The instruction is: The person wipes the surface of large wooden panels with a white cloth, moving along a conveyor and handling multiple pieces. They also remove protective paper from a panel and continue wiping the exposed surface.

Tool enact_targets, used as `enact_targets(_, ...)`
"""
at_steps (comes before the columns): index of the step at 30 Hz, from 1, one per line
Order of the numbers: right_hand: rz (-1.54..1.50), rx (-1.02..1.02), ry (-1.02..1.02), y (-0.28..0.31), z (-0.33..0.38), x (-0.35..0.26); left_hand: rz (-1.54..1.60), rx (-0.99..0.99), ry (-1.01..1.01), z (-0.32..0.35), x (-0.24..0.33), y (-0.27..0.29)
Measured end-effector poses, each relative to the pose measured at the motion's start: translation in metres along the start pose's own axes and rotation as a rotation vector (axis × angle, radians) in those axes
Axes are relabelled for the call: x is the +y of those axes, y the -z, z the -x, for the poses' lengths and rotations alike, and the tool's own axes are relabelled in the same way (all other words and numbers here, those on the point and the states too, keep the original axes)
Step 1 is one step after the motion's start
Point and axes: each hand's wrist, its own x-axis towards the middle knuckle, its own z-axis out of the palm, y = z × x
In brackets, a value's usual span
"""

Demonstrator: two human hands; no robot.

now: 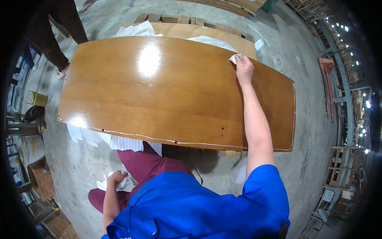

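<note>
A large varnished brown wooden panel [179, 91] lies flat in front of me, with small dark holes and a thin white line along its near and right edges. At its far edge, right of the middle, my right hand [244, 69] is closed on a small wad of white cloth [234, 58], which touches the surface near a dark hole. Low on the left, beside my thigh, my left hand [116, 177] grips a crumpled white cloth [126, 184]. Part of that cloth is hidden behind the hand and forearm.
Beneath the panel show white foam sheets [105, 139], a lighter board [207, 34] and a wooden pallet [184, 20]. Another person's legs [67, 24] stand at the far left corner. A yellow-green container [37, 98], a cardboard box [41, 179] and an orange pallet jack [327, 65] are around.
</note>
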Motion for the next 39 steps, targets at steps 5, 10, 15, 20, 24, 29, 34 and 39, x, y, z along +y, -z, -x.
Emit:
enact_targets(5, -0.038, -0.028, -0.016, 0.003, 0.009, -0.004, 0.072, -0.008, -0.010, 0.002, -0.004, -0.005)
enact_targets(10, -0.034, -0.030, -0.017, 0.010, 0.030, -0.016, 0.071, -0.019, -0.032, -0.005, -0.014, -0.010)
enact_targets(15, -0.024, -0.090, -0.077, 0.029, 0.063, -0.027, 0.032, -0.041, -0.060, -0.008, -0.013, -0.008)
enact_targets(20, -0.058, -0.108, -0.120, 0.049, 0.106, -0.048, 0.044, -0.037, -0.105, -0.012, -0.019, -0.010)
enact_targets(24, -0.026, -0.141, -0.155, 0.070, 0.141, -0.062, -0.003, -0.024, -0.156, -0.021, -0.026, -0.011)
enact_targets(29, -0.046, -0.156, -0.138, 0.093, 0.182, -0.079, -0.005, -0.008, -0.194, -0.030, -0.036, -0.016)
enact_targets(34, -0.025, -0.151, -0.156, 0.113, 0.212, -0.090, 0.001, -0.003, -0.209, -0.032, -0.043, -0.016)
enact_targets(39, -0.005, -0.149, -0.129, 0.117, 0.221, -0.093, -0.002, -0.011, -0.206, -0.030, -0.047, -0.013)
